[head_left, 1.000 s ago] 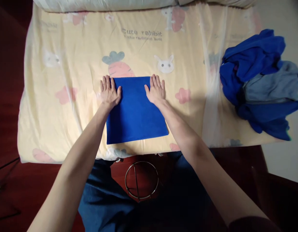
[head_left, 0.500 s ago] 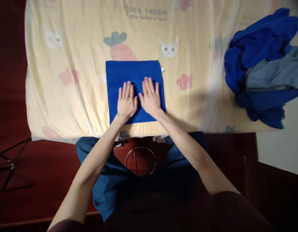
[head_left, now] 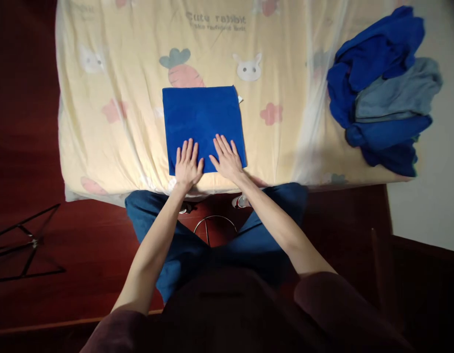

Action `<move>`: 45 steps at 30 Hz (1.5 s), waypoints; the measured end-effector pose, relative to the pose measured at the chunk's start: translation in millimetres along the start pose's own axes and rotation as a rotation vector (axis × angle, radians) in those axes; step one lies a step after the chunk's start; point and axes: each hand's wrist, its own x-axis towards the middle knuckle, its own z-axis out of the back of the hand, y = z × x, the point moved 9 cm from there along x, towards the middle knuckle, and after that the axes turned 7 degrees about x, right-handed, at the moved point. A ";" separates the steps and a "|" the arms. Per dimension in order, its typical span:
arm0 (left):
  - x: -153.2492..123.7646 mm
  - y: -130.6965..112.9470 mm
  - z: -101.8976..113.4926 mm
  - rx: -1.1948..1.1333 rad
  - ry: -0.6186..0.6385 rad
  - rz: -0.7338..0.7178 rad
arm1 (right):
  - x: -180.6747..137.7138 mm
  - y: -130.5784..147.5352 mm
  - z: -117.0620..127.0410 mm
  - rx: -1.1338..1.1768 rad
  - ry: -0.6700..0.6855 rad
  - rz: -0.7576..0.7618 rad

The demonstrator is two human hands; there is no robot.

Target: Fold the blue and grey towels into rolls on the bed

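Note:
A folded blue cloth (head_left: 202, 115) lies as a neat rectangle on a cream quilt (head_left: 120, 73) printed with rabbits and carrots. My left hand (head_left: 187, 164) rests flat on the cloth's near edge, fingers stretched out and slightly apart. Beside it my right hand (head_left: 225, 159) also lies flat on the near edge, fingers spread. Neither hand holds anything. A small white tag shows at the cloth's far right corner.
A heap of blue and grey-blue garments (head_left: 383, 88) sits at the quilt's right end. The quilt's near edge runs just past my hands. Below it are my blue-trousered legs, a metal ring (head_left: 215, 228) and dark red floor. A thin black frame (head_left: 26, 242) lies at left.
Both hands slid from the cloth's far corners toward me across it, coming together at its near edge. The view pulled back and the cloth stayed flat.

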 end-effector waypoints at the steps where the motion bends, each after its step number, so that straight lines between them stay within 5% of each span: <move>1: -11.2 11.4 7.5 0.017 -0.017 0.028 | -9.8 -9.8 5.6 -0.005 0.002 -0.019; 8: -93.6 72.2 56.7 0.096 0.066 0.128 | -118.1 -102.6 60.4 0.012 -0.068 -0.271; 11: -125.5 69.5 73.5 0.034 0.108 0.092 | -173.1 -114.0 81.8 0.127 -0.262 -0.270; 15: -145.2 72.9 99.9 -0.157 0.010 0.187 | -215.1 -122.4 99.9 0.413 -0.514 -0.278; 19: -136.6 83.7 104.1 -0.433 -0.042 0.335 | -206.5 -125.2 95.8 0.675 -0.531 -0.348; 24: -114.3 95.2 83.5 -0.875 -0.102 0.556 | -172.5 -114.2 72.1 0.875 -0.449 -0.411; 29: -99.7 103.7 60.2 -0.892 0.010 0.768 | -154.2 -119.2 43.4 0.953 -0.382 -0.609; 35: -93.2 105.9 52.4 -0.956 0.057 0.796 | -143.7 -108.0 38.4 1.083 -0.283 -0.627; 45: -77.4 84.8 44.8 -0.994 0.147 0.620 | -118.8 -89.4 36.1 1.105 -0.189 -0.499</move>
